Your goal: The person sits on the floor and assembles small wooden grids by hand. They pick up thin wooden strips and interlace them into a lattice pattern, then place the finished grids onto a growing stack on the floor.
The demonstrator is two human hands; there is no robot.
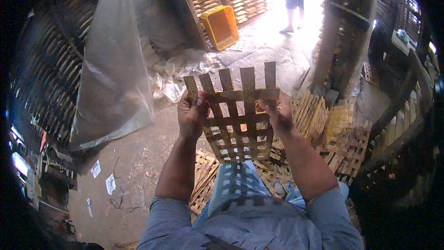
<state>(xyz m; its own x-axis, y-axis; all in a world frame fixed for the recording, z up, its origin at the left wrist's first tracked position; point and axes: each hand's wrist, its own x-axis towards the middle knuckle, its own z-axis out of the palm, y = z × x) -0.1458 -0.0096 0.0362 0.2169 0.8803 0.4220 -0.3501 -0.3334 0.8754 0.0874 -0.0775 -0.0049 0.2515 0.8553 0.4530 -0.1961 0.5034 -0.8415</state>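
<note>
You hold the flat brown woven bamboo-strip mat (238, 113) up above your lap. Your left hand (192, 113) and right hand (277, 111) fingers pinch its side edges. Keep the strips straight and snug.

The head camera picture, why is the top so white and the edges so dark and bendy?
In the head view, daylight glare washes out the floor behind the woven bamboo mat; the fisheye lens bends and darkens the rim; both hands stay fairly sharp.
</note>
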